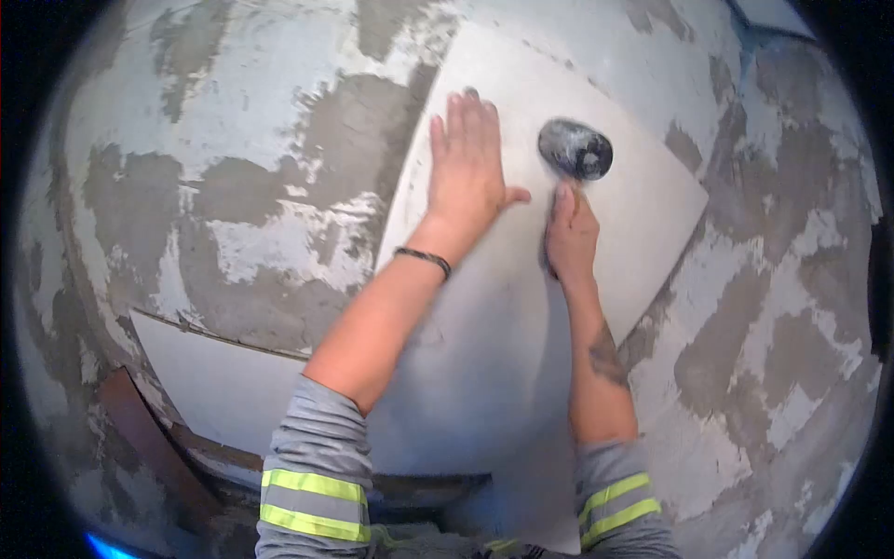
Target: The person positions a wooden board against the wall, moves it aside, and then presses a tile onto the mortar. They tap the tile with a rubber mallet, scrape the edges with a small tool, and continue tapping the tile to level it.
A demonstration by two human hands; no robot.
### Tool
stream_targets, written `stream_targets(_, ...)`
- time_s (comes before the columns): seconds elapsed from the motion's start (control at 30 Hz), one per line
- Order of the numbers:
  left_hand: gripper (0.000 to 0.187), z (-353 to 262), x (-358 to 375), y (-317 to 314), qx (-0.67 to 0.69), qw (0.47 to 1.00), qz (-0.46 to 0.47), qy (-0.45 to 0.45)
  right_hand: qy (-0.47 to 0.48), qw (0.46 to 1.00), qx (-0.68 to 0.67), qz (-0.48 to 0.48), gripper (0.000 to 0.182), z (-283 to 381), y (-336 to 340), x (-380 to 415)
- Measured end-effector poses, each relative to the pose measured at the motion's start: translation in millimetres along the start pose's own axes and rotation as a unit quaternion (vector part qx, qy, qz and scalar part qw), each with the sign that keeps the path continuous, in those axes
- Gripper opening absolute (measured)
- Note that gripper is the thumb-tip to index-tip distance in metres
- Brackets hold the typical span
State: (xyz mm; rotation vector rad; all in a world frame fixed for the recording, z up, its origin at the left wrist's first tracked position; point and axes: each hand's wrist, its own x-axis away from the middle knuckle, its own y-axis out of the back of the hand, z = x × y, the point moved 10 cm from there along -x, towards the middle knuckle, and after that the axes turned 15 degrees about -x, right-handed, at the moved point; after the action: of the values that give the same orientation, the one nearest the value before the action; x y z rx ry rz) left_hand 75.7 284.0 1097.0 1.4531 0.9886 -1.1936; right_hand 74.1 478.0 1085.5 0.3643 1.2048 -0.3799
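Observation:
A large pale tile (633, 214) lies against the rough, patchy wall (251, 196). My left hand (466, 168) is spread flat on the tile's upper left part, thumb out to the side, holding nothing. To its right, my right hand (571, 235) is closed round the handle of a mallet. The dark, rounded mallet head (575, 149), smeared with white, is over the tile just above my right fist. Whether the head touches the tile, I cannot tell. Most of the handle is hidden in my fingers.
Another pale tile (214, 377) sits at the lower left, with a brown strip (154, 443) slanting beside it. Between my forearms, near the bottom, is a dark opening (419, 494). Grey mortar patches cover the wall on both sides.

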Motion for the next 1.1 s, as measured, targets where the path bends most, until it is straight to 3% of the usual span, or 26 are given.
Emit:
stream_targets(0.03, 0.127, -1.1, 2.9, -0.2, -0.007, 1.000, -0.007, 0.002, 0.063, 0.991, 0.114, 0.024, 0.045, 10.8, -7.5, 0.6)
stream_targets(0.07, 0.126, -0.9, 1.8, 0.4, -0.013, 1.000, -0.016, 0.005, 0.055, 0.991, 0.121, 0.015, 0.045, 10.2, -3.4, -1.4)
stream_targets(0.13, 0.128, -3.0, 4.4, -2.3, -0.039, 0.999, -0.019, 0.001, -0.038, 0.999, 0.027, -0.009, 0.041, 13.3, 9.2, 0.0)
stream_targets(0.2, 0.129, -3.6, 2.7, -3.6, -0.055, 0.998, -0.033, 0.000, 0.162, 0.976, 0.143, -0.040, 0.040, 29.7, 13.6, 7.9)
stream_targets(0.23, 0.130, -5.2, 2.8, -5.0, -0.059, 0.998, -0.035, -0.002, 0.093, 0.993, 0.064, -0.040, 0.040, 13.6, 11.3, 3.8)
stream_targets(0.27, 0.130, -6.4, 2.4, -4.8, -0.065, 0.997, -0.037, -0.005, 0.030, 0.992, 0.117, -0.036, 0.042, -13.1, 4.3, -1.7)
stream_targets(0.3, 0.131, -7.0, 3.2, -3.3, -0.074, 0.996, -0.037, -0.010, 0.019, 0.998, 0.063, -0.025, 0.045, -1.5, 8.2, -1.6)
stream_targets(0.33, 0.130, -9.1, 3.8, -0.2, -0.083, 0.996, -0.026, -0.011, -0.081, 0.996, 0.039, -0.008, 0.045, -11.4, 12.1, -1.7)
stream_targets(0.47, 0.127, -10.5, 3.0, -0.6, -0.104, 0.994, -0.012, -0.017, -0.054, 0.993, -0.063, -0.089, 0.045, -0.3, 54.2, 18.6)
stream_targets(0.57, 0.126, -10.9, 4.6, -0.8, -0.098, 0.994, -0.031, -0.028, -0.050, 0.995, 0.012, -0.088, 0.049, -42.4, 56.8, 15.1)
stream_targets(0.6, 0.126, -11.1, 5.2, -1.5, -0.102, 0.994, -0.025, -0.031, -0.093, 0.993, 0.047, -0.056, 0.048, -36.3, 59.1, 15.8)
stream_targets(0.7, 0.124, -11.7, 3.1, -3.1, -0.117, 0.992, -0.014, -0.040, -0.069, 0.993, 0.041, -0.090, 0.047, -28.7, 74.4, 24.1)
stream_targets(0.8, 0.123, -14.8, 3.1, -2.6, -0.156, 0.986, -0.026, -0.044, -0.058, 0.991, 0.010, -0.118, 0.048, -61.4, 67.7, 26.2)
stream_targets(0.83, 0.123, -25.2, 2.3, 3.6, -0.151, 0.986, -0.014, -0.070, -0.073, 0.990, 0.023, -0.118, 0.048, -68.7, 66.6, 26.9)
stream_targets(0.9, 0.120, -33.6, -5.3, -1.4, -0.149, 0.983, 0.103, -0.039, -0.123, 0.986, 0.001, -0.113, 0.047, -58.9, 69.4, 27.9)
stream_targets(0.93, 0.120, -50.5, 3.6, -2.7, -0.118, 0.988, 0.022, -0.093, -0.119, 0.985, 0.018, -0.123, 0.047, -44.4, 76.5, 32.7)
stream_targets(1.03, 0.123, -87.3, 22.3, -25.8, -0.187, 0.971, 0.020, -0.151, -0.088, 0.978, -0.071, -0.174, 0.054, -31.0, 92.3, 57.1)
stream_targets(1.1, 0.127, -87.9, 21.0, -34.2, -0.170, 0.972, 0.007, -0.161, -0.100, 0.977, -0.042, -0.186, 0.053, -59.5, 88.8, 59.5)
